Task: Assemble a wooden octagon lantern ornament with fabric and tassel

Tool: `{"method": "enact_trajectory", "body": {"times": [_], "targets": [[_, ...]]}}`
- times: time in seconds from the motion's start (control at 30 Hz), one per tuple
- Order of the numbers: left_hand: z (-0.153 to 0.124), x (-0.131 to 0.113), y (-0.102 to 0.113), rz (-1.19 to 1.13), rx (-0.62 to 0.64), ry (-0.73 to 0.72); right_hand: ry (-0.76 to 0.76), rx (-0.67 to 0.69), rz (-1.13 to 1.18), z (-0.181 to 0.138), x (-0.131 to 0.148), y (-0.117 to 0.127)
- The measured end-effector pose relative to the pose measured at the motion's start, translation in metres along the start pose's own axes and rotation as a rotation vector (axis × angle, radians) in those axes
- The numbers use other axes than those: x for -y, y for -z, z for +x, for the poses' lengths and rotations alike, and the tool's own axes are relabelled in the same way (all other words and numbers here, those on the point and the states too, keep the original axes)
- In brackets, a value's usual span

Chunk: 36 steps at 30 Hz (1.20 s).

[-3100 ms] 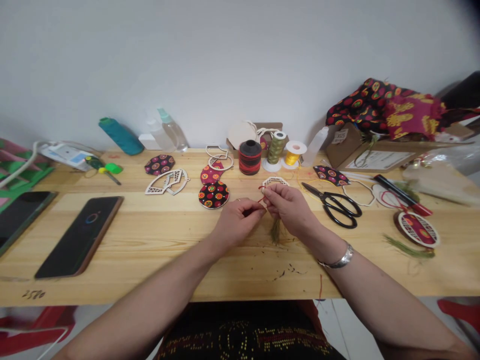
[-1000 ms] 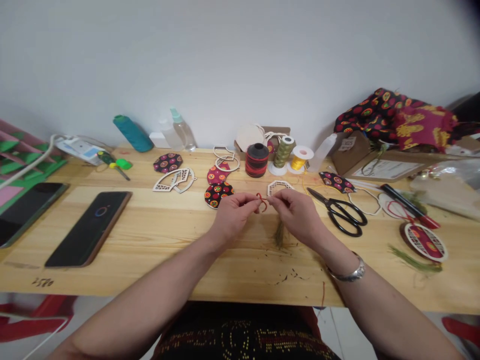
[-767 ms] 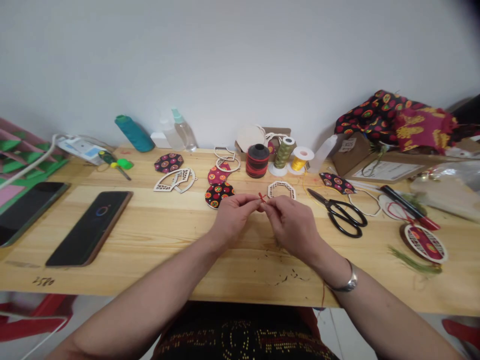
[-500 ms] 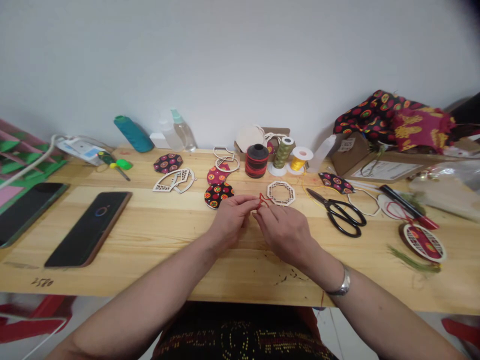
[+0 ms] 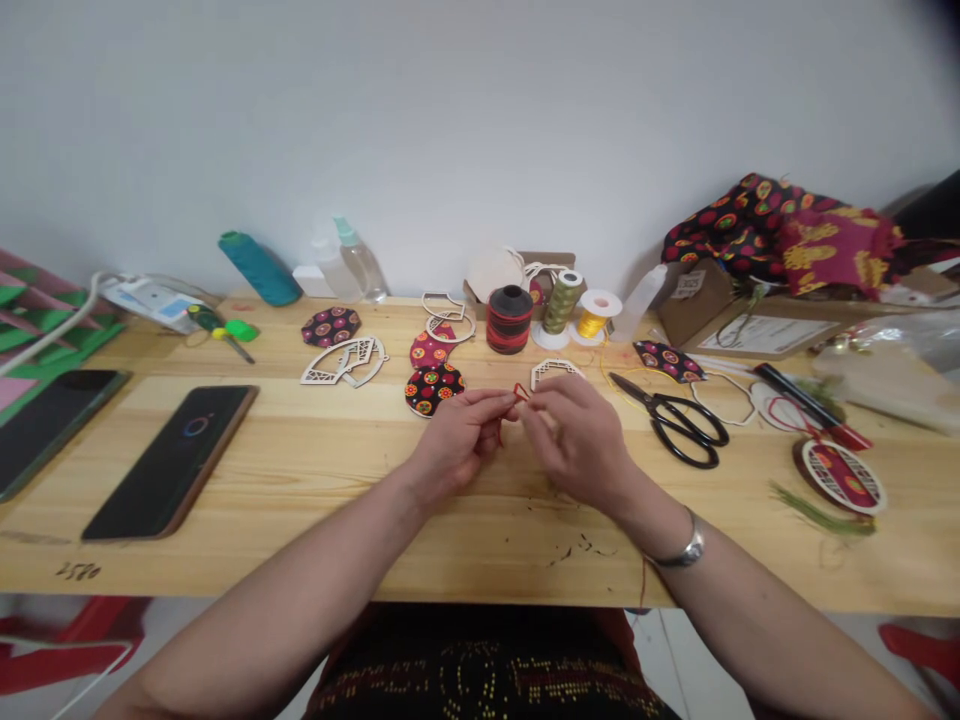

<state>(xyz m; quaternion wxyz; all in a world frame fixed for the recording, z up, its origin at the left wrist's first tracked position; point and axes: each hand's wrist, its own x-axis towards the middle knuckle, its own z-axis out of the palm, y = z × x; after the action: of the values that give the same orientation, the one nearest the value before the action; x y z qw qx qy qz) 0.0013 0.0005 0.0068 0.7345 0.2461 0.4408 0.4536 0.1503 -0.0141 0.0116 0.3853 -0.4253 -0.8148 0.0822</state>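
Note:
My left hand and my right hand meet above the middle of the wooden table. Both pinch a thin red cord, which forms a small loop between the fingertips. A silver bracelet circles my right wrist. Just behind my right hand lies an octagonal wooden cut-out frame, partly hidden by the fingers. Round fabric-covered discs lie just behind my left hand.
Black scissors lie right of my hands. Thread spools stand at the back centre. A phone and a tablet lie at the left. A cardboard box with patterned cloth sits at the back right, and a finished round ornament lies in front of it.
Both hands stayed together on the red cord, working it between the fingertips. My right hand shifted slightly left and back, now covering part of the octagonal frame. The view tilted a little.

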Motion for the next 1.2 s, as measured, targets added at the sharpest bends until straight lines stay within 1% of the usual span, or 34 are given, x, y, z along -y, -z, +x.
{"method": "enact_trajectory", "body": {"times": [0.03, 0.07, 0.17, 0.23, 0.3, 0.37, 0.53, 0.77, 1.2], "targets": [[0.0, 0.0, 0.0, 0.023, 0.001, -0.012, -0.121, -0.038, 0.072, 0.002, -0.003, 0.0], [-0.001, 0.0, 0.0, 0.046, 0.008, -0.022, -0.236, -0.036, 0.145, 0.004, -0.007, -0.001], [-0.001, 0.001, -0.001, 0.096, 0.028, -0.041, -0.512, 0.081, 0.416, 0.007, -0.015, -0.006], [-0.001, 0.002, -0.001, 0.117, 0.024, -0.048, -0.616, 0.145, 0.646, 0.008, -0.016, -0.009], [0.0, 0.002, 0.0, 0.129, 0.032, -0.051, -0.665, 0.168, 0.806, 0.008, -0.013, -0.011], [-0.001, 0.003, 0.0, 0.13, 0.049, -0.051, -0.683, 0.166, 0.839, 0.009, -0.011, -0.011], [-0.002, 0.002, 0.0, 0.136, 0.043, -0.035, -0.692, 0.134, 0.768, 0.01, -0.01, -0.008], [-0.001, 0.004, 0.002, 0.14, 0.08, -0.032, -0.709, 0.066, 0.742, 0.011, -0.016, -0.007], [-0.003, 0.003, 0.0, 0.161, 0.096, -0.035, -0.614, 0.007, 0.611, 0.012, -0.016, -0.005]]}}
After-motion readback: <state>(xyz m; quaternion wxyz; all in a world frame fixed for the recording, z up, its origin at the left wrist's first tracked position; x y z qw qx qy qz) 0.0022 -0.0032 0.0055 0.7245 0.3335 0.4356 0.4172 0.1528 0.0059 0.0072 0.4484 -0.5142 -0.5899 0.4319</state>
